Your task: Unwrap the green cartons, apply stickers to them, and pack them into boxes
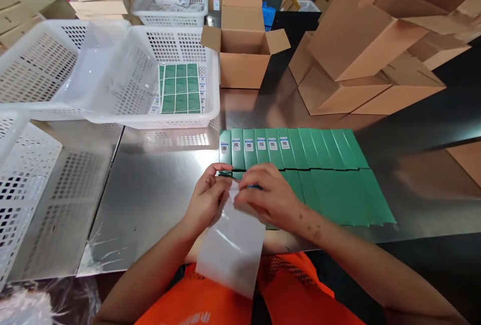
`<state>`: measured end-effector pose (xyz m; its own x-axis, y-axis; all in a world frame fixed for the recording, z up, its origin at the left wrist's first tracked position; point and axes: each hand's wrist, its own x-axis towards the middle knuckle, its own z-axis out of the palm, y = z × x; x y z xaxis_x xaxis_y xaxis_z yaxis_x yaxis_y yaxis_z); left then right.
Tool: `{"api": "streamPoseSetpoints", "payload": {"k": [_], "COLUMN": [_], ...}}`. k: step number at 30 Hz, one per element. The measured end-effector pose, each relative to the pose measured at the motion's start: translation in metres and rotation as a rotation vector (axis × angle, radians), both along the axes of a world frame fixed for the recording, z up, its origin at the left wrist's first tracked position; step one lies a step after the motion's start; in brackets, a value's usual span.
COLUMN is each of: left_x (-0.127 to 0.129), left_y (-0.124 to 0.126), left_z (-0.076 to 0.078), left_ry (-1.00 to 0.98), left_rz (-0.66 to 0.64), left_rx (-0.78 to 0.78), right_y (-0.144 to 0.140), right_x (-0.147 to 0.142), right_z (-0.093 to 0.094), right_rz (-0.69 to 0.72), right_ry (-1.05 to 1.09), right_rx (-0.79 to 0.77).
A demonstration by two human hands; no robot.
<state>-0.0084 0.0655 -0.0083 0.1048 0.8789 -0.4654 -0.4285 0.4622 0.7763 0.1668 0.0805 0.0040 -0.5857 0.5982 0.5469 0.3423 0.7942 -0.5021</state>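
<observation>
Left hand: your left hand [206, 197] sits at the near left end of the green row, fingers curled narrow and pinching the top edge of the white backing sheet [231, 247].
Right hand: your right hand [268, 197] lies just beside the left, palm down, fingertips closed on something small and thin at the sheet's top; it is probably a label being peeled, but the fingers hide it.
Backing sheet: it hangs from both hands toward your body, glossy and slightly curled, its long axis running from the fingers back to you, over the table edge.
Green boxes: the green boxes [319, 175] lie flat side by side on the steel table [158, 190], each long axis pointing away from you, the row running left to right.
Labelled boxes: the six at the left end carry small white labels [259, 143] near their far ends; those to the right are bare.
Key relation: the next bare box lies ahead and to the right of your fingertips, so your right hand is nearer to it.
Basket: the white basket [210, 109] beyond the left hand holds a stack of green sheets [179, 88].
Cartons: open cardboard cartons [356, 59] stand at the far side of the table, well apart from your hands.
</observation>
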Motion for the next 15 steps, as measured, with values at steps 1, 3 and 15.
{"api": "streamPoseSetpoints", "payload": {"k": [1, 3, 15], "left_x": [-0.001, -0.003, -0.007], "left_y": [0.001, 0.002, -0.001], "left_z": [0.000, 0.000, 0.000], "left_ry": [0.011, 0.048, 0.126], "left_rz": [-0.017, -0.045, -0.048], "left_rx": [0.006, -0.001, 0.000], "right_y": [-0.001, -0.002, 0.005], "right_x": [0.006, 0.026, 0.124], "right_z": [0.004, 0.015, 0.003], "right_rz": [0.049, 0.050, -0.418], "right_ry": [0.013, 0.106, 0.124], "right_rx": [0.009, -0.099, -1.274]}}
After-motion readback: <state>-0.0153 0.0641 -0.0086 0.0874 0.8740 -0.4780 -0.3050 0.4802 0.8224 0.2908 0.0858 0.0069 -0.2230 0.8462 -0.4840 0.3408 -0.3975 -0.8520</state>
